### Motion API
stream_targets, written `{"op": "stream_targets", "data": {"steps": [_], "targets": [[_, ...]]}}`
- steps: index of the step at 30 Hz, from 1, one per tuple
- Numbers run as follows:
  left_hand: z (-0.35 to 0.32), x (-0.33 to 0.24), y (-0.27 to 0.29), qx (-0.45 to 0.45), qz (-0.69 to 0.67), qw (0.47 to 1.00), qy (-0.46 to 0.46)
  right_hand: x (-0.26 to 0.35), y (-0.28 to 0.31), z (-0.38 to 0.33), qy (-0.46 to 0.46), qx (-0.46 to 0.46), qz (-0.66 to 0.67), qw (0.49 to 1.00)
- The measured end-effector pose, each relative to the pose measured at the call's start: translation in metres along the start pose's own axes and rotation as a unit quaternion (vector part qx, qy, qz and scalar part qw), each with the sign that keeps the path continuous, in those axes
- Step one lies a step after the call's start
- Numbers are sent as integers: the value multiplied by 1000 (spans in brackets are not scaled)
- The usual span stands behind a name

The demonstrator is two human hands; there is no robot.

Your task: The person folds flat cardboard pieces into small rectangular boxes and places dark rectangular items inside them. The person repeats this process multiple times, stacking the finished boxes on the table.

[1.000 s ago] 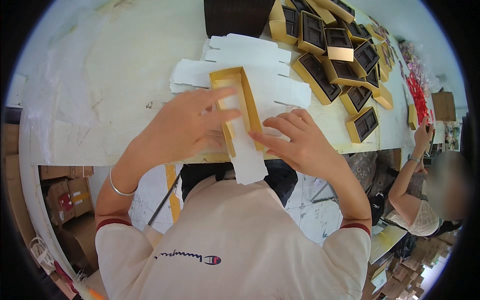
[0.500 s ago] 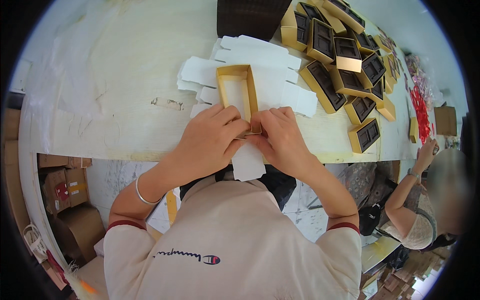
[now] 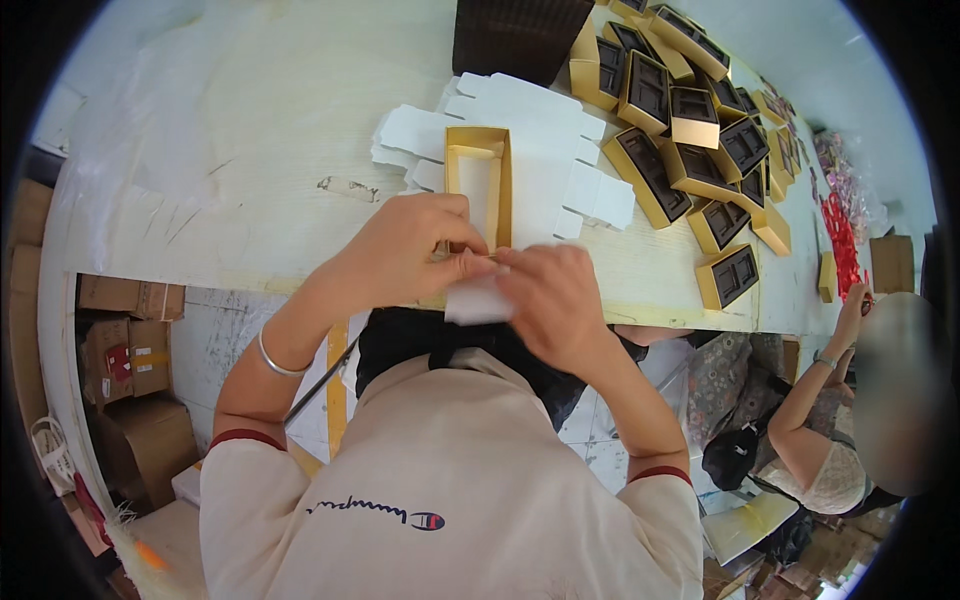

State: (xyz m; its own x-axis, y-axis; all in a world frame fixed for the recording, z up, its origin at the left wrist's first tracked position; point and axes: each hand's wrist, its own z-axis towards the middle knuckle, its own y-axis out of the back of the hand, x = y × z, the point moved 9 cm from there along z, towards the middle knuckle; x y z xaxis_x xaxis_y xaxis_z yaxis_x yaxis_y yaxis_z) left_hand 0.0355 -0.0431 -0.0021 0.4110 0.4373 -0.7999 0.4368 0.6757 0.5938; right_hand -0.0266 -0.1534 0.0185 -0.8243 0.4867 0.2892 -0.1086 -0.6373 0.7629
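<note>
An open-topped gold cardboard box lies lengthwise away from me, its white inside floor showing. At its near end my left hand is closed, thumb and fingers pinching the near wall by the corner. My right hand is beside that same end, its fingers bent toward the box and smeared by motion; whether they grip is unclear. A white end flap sticks out toward me below the fingers, also blurred. Under the box, flat white cardboard blanks with notched tabs lie stacked on the table.
Gold boxes with dark compartment inserts are heaped at the right. A dark brown block-shaped item stands at the far middle. Red ribbon-like material lies far right, near another person. Cartons fill space beneath the table.
My right hand has drawn slightly toward me and blurred, its fingers moving over the white flap. My left hand stays at the box's near end. The view has shifted a little.
</note>
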Motion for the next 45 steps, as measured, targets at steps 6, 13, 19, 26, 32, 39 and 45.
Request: {"op": "stream_targets", "data": {"steps": [6,13,19,26,32,39,45], "targets": [[-2,18,10,-47,-180,981,51,-38,2,27,-208,-141,179,951],[-20,-12,12,-217,50,973,-64,-7,1,22,-5,-79,-128,989],[-28,-18,-4,-211,177,957,-86,-21,-26,30,-44,120,-105,986],[-16,-14,12,-90,215,971,-51,-50,-8,57,-126,133,173,968],[-19,-36,4,-132,341,926,-93,-123,-23,101,-227,272,-100,930],[-18,-34,-1,-209,380,893,-119,-136,-66,113,-255,453,-121,846],[-17,-34,-3,-218,373,894,-119,-117,-68,120,-211,449,-209,843]]}}
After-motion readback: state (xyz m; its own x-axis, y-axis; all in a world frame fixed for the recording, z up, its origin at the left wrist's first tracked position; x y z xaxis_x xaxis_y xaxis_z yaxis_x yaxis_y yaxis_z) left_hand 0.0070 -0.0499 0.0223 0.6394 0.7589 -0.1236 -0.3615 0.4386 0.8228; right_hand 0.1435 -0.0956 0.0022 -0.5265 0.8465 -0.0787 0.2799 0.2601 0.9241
